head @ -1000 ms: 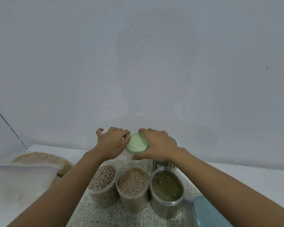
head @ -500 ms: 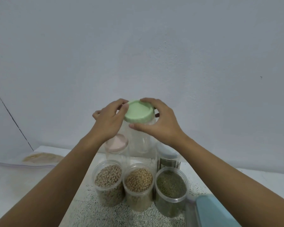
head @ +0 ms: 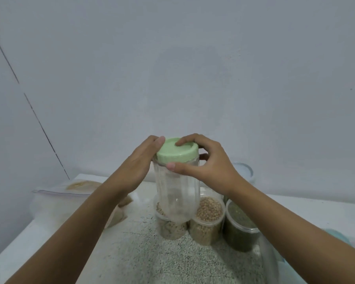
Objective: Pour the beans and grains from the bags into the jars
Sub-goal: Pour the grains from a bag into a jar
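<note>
An empty clear jar with a green lid hangs in the air above the counter. My left hand grips its upper body from the left. My right hand grips the green lid, thumb at the front, fingers over the top. Below stand three open jars: pale beans partly hidden behind the lifted jar, round tan beans, and green grains. A clear zip bag with some tan grain lies at the left.
The speckled counter runs toward me. A blue-lidded jar stands behind my right hand. A clear container with a blue lid sits at the right edge. The wall is close behind.
Both hands lifted the green-lidded jar from the back row and brought it toward me, over the front jars. The pink-lidded jar is no longer visible.
</note>
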Motion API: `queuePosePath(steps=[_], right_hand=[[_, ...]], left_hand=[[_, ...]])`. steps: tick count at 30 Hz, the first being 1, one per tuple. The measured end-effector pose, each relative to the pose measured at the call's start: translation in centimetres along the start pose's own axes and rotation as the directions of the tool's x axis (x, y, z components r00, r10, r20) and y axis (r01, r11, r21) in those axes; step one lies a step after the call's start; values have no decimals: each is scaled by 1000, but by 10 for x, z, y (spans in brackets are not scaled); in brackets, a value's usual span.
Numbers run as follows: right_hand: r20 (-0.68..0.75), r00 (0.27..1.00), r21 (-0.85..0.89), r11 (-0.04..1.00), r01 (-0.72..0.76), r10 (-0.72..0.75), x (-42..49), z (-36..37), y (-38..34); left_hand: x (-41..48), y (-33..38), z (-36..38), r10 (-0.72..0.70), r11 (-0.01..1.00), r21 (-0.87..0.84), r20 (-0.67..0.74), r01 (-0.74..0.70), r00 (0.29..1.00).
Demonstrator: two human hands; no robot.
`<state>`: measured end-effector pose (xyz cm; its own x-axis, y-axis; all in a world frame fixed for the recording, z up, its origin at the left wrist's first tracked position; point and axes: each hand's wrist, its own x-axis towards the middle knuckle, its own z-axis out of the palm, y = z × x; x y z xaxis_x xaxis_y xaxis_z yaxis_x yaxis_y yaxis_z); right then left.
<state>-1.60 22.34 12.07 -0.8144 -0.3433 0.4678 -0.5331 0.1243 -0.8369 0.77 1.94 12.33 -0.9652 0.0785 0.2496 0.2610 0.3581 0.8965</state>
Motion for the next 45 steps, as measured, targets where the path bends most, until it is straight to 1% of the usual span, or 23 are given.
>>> queuePosePath(steps=[4,7,9,12,14,17,19,21,23,25,27,29,30,32,34,38,41,45], right_hand=[[90,996,51,998,-29,24,-14,26,4],[157,986,58,997,-59,49,-22,43,11],[207,977,28,998,-61,54,-28,53,16],[317,946,-65,997,-51,69,-36,62,23],[389,915,-152,987,-50,106,-42,66,26],[484,859,-314,949,-8,167,-48,74,28],[554,809,-421,905,69,196,-49,81,32],[603,765,-478,869,123,224,-48,87,33],[613,753,-489,863,126,238,-46,90,30],[596,755,-510,855,92,274,-43,92,26],[546,773,-549,835,39,323,-41,98,21],[482,817,-605,795,49,317,-44,112,22],[451,844,-635,769,75,290,-47,120,25],[387,903,-659,741,127,189,-55,136,33],[338,935,-629,766,135,113,-57,145,40],[337,935,-569,816,105,115,-47,142,47],[344,935,-517,849,109,90,-45,139,48],[452,891,-440,878,190,34,-43,134,45]], left_hand=[[-19,-32,-22,-54,995,-81,106,63,993],[-29,-56,-35,-124,975,-157,194,156,973],[-40,-68,-41,-137,968,-167,271,186,953],[-62,-84,-48,-133,957,-195,363,215,922],[-75,-93,-51,-127,968,-140,447,209,886],[-85,-107,-49,-158,985,19,506,171,848],[-87,-118,-43,-162,987,86,509,137,846],[-88,-124,-36,-164,986,97,485,133,859],[-88,-129,-31,-168,986,88,452,144,876],[-87,-133,-27,-145,989,71,435,126,889],[-86,-139,-23,-140,990,45,427,133,893],[-87,-145,-21,-144,989,27,392,145,908],[-88,-147,-19,-143,990,37,367,139,919],[-89,-151,-15,-112,994,41,330,104,937],[-90,-151,-11,-81,997,26,299,76,951],[-88,-143,-7,-18,1000,-12,278,23,960],[-87,-144,-6,-35,999,-13,276,40,960],[-88,-147,-9,-74,997,16,298,73,952]])
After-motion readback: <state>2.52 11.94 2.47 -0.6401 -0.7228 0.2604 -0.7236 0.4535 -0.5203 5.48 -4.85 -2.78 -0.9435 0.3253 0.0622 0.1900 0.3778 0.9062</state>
